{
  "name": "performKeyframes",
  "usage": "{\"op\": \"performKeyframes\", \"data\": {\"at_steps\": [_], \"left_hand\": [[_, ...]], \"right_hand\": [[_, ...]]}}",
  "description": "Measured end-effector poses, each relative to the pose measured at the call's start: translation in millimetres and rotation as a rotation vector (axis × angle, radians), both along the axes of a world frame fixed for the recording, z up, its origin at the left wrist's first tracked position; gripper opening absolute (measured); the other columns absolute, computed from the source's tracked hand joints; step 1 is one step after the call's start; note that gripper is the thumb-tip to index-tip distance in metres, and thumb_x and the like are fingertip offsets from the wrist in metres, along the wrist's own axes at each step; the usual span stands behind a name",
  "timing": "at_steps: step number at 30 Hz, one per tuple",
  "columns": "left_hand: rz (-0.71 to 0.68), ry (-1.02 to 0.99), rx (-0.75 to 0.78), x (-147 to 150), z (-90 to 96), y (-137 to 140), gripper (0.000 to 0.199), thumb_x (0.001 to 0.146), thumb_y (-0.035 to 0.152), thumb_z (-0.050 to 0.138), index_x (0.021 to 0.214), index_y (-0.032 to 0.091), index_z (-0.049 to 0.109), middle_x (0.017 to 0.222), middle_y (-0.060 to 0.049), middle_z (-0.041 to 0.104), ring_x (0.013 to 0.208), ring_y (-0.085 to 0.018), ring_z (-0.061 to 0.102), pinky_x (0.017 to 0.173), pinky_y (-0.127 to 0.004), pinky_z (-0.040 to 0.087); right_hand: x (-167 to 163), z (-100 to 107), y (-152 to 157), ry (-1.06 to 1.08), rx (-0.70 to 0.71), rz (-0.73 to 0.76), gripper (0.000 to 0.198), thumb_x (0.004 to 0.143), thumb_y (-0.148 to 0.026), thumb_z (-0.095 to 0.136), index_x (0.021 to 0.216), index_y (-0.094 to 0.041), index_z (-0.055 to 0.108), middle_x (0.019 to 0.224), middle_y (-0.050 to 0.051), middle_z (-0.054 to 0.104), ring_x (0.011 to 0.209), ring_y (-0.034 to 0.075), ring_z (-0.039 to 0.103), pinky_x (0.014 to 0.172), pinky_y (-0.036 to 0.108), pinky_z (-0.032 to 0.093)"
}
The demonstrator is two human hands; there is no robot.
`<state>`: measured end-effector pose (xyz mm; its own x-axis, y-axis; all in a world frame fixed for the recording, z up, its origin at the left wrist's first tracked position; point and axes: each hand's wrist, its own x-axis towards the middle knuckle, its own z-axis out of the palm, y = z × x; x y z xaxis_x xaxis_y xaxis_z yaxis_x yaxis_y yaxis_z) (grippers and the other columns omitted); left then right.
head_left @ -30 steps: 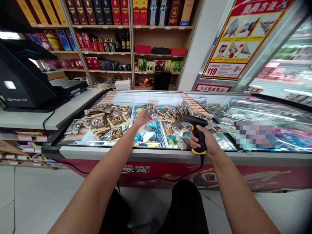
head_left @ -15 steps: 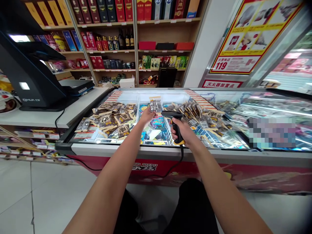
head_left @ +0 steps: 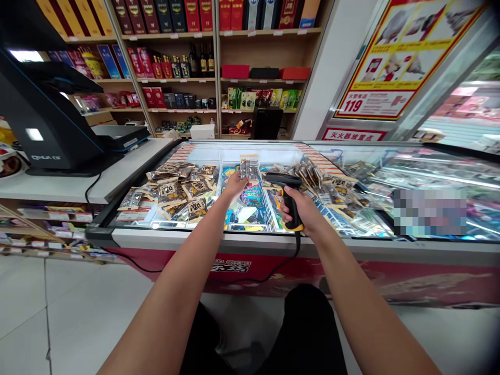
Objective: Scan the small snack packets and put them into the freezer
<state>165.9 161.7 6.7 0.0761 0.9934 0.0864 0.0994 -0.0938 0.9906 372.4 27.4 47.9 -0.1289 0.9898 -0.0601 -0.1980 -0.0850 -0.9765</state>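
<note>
Over the middle of the chest freezer point(head_left: 148, 232), my left hand point(head_left: 236, 186) is closed on a small snack packet point(head_left: 249, 167), its printed back turned towards me. My right hand point(head_left: 302, 208) wraps round the grip of a black and yellow barcode scanner point(head_left: 292, 205), whose head points left towards the packet with a gap between them. A cable hangs from the scanner's grip. On the left of the freezer top lies a pile of similar brown packets point(head_left: 172, 191). Another pile of packets point(head_left: 336, 190) lies to the right of the scanner.
A black checkout scale point(head_left: 50, 125) stands on the white counter point(head_left: 117, 179) at left. Wire baskets with colourful bags show below my hands. Shelves point(head_left: 172, 80) of boxes and bottles rise behind the freezer. The scanner's cable point(head_left: 273, 272) loops across the freezer's red front.
My right hand has drawn the scanner slightly right, away from the packet. My left hand still holds the packet in nearly the same place.
</note>
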Motion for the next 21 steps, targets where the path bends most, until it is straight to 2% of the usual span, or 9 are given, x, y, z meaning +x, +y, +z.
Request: {"op": "performKeyframes", "data": {"at_steps": [4, 8, 10, 13, 17, 21], "left_hand": [[-0.017, 0.108, 0.023, 2.3, 3.9, -3.8, 0.004, 0.096, 0.016, 0.062, 0.095, 0.02, 0.061, 0.073, -0.001, 0.064, 0.069, -0.017, 0.064, 0.075, -0.031, 0.053], [-0.057, 0.222, 0.078, 10.1, 4.3, -9.8, 0.017, 0.096, 0.016, 0.063, 0.112, 0.018, 0.067, 0.07, -0.001, 0.062, 0.066, -0.019, 0.063, 0.071, -0.031, 0.051], [-0.033, 0.228, 0.127, 16.7, 2.5, -12.9, 0.026, 0.096, 0.018, 0.062, 0.123, 0.017, 0.067, 0.072, -0.001, 0.063, 0.064, -0.019, 0.062, 0.07, -0.032, 0.052], [0.068, 0.151, 0.223, 28.4, 1.3, -14.9, 0.037, 0.098, 0.023, 0.061, 0.135, 0.018, 0.063, 0.082, -0.002, 0.068, 0.065, -0.019, 0.062, 0.07, -0.032, 0.052], [0.162, 0.129, 0.328, 43.3, 11.1, -5.6, 0.042, 0.099, 0.027, 0.061, 0.14, 0.019, 0.062, 0.09, -0.004, 0.072, 0.072, -0.02, 0.064, 0.073, -0.032, 0.053], [0.211, 0.246, 0.325, 52.5, 27.2, 14.6, 0.035, 0.1, 0.025, 0.059, 0.133, 0.017, 0.068, 0.088, -0.005, 0.074, 0.083, -0.024, 0.07, 0.08, -0.033, 0.053]], "right_hand": [[34.3, -4.4, -3.9, 0.17, 0.089, -0.024, 0.049, 0.08, -0.063, 0.086, 0.098, -0.024, 0.062, 0.056, -0.006, 0.048, 0.04, 0.009, 0.037, 0.04, 0.026, 0.036], [90.9, -13.5, -5.5, 0.357, 0.184, -0.158, 0.042, 0.083, -0.057, 0.084, 0.098, -0.026, 0.06, 0.056, -0.007, 0.045, 0.041, 0.009, 0.037, 0.041, 0.024, 0.04], [119.4, -19.3, -6.5, 0.46, 0.187, -0.25, 0.038, 0.084, -0.053, 0.082, 0.095, -0.026, 0.058, 0.055, -0.007, 0.044, 0.04, 0.009, 0.038, 0.041, 0.022, 0.042], [151.6, -27.0, -10.2, 0.644, 0.121, -0.334, 0.034, 0.086, -0.045, 0.079, 0.094, -0.025, 0.053, 0.055, -0.009, 0.044, 0.039, 0.008, 0.04, 0.04, 0.02, 0.043], [167.1, -31.9, -16.3, 0.939, 0.029, -0.253, 0.029, 0.087, -0.032, 0.075, 0.1, -0.025, 0.05, 0.056, -0.011, 0.045, 0.038, 0.007, 0.044, 0.042, 0.019, 0.047], [167.2, -33.5, -17.9, 1.096, -0.052, -0.153, 0.026, 0.088, -0.028, 0.068, 0.107, -0.025, 0.051, 0.058, -0.012, 0.045, 0.038, 0.009, 0.048, 0.042, 0.022, 0.048]]}}
